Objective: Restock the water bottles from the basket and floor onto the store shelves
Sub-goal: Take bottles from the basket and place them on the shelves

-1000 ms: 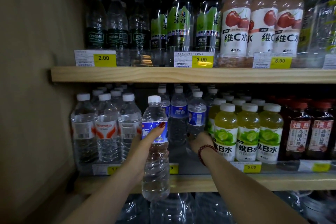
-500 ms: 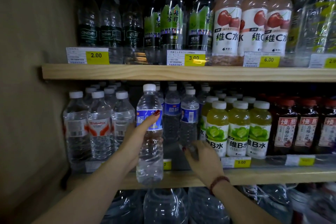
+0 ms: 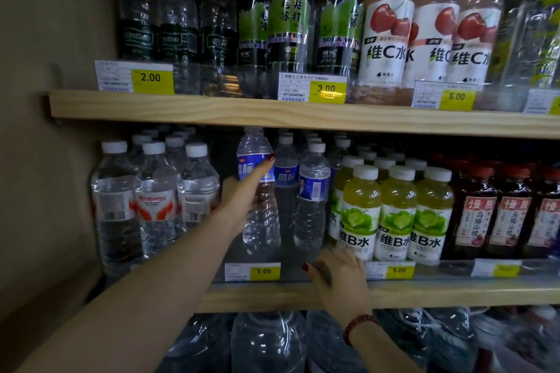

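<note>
My left hand (image 3: pixel 242 200) grips a clear water bottle with a blue label (image 3: pixel 260 215), holding it upright inside the middle shelf (image 3: pixel 454 294), in the gap to the left of two matching blue-label bottles (image 3: pixel 312 191). Its cap is partly hidden under the upper shelf board (image 3: pixel 212 109). My right hand (image 3: pixel 339 275) hovers with relaxed fingers at the middle shelf's front edge, below those bottles, and holds nothing. A red bead bracelet is on that wrist.
Red-and-white label water bottles (image 3: pixel 154 200) fill the shelf's left end beside a beige wall (image 3: pixel 45 160). Green-label drinks (image 3: pixel 394 221) and dark red drinks (image 3: pixel 512 215) stand to the right. Large water jugs (image 3: pixel 266 342) sit on the shelf below.
My left hand has carried the bottle up and forward into the shelf gap. My right hand has drawn back from the bottles to the shelf's front edge.
</note>
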Available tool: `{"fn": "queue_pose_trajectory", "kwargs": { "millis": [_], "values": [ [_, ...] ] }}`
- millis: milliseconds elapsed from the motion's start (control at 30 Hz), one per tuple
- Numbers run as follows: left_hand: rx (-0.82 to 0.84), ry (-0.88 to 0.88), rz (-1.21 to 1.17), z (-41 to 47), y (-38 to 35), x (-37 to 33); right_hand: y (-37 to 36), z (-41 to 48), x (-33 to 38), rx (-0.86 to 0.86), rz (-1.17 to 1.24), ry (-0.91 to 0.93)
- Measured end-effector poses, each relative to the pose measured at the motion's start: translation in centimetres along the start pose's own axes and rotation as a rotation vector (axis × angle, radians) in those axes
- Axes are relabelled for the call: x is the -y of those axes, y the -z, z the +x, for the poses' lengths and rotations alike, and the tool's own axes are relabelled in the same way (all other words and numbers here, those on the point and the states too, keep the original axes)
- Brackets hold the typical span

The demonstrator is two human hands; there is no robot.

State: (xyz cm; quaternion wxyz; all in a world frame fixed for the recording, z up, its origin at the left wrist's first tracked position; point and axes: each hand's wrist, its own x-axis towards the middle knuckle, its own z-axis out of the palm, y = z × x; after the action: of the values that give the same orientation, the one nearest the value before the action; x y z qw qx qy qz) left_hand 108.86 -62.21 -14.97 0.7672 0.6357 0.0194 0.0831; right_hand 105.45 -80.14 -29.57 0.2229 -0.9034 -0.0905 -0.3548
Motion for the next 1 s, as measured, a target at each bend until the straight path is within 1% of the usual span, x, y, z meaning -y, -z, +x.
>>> {"fn": "queue_pose_trajectory", "kwargs": {
  "millis": [167,333,500,667,733,833,900,1000],
  "values": [
    [-0.013,-0.034,-0.005,2.4,-0.6,3.1,-0.7,0.2,-0.5,0.002,-0.038,0.009],
    [0.015,-0.12,0.041,3.9,-1.4,5.7,-1.2,-0.1,-0.9,-0.087,-0.074,0.059],
    [0.108,-0.203,0.125,4.6,-2.9,6.5,-1.6,-0.1,-1.2,-0.133,-0.08,0.077],
    [0.204,-0.248,0.272,4.4,-2.3,7.1,-1.8,-0.3,-1.2,-0.156,-0.08,0.086],
    [0.242,-0.222,0.351,4.5,-1.7,7.2,-1.8,-0.3,-1.1,-0.162,-0.085,0.087],
    [0.286,-0.128,0.466,4.5,-0.5,7.5,-1.8,-0.4,-1.1,-0.174,-0.088,0.093],
    [0.262,-0.094,0.482,4.3,0.0,7.7,-1.8,-0.4,-1.0,-0.175,-0.085,0.088],
    [0.209,-0.109,0.499,4.0,0.1,7.6,-1.7,-0.4,-1.1,-0.17,-0.073,0.087]
  ]
}}
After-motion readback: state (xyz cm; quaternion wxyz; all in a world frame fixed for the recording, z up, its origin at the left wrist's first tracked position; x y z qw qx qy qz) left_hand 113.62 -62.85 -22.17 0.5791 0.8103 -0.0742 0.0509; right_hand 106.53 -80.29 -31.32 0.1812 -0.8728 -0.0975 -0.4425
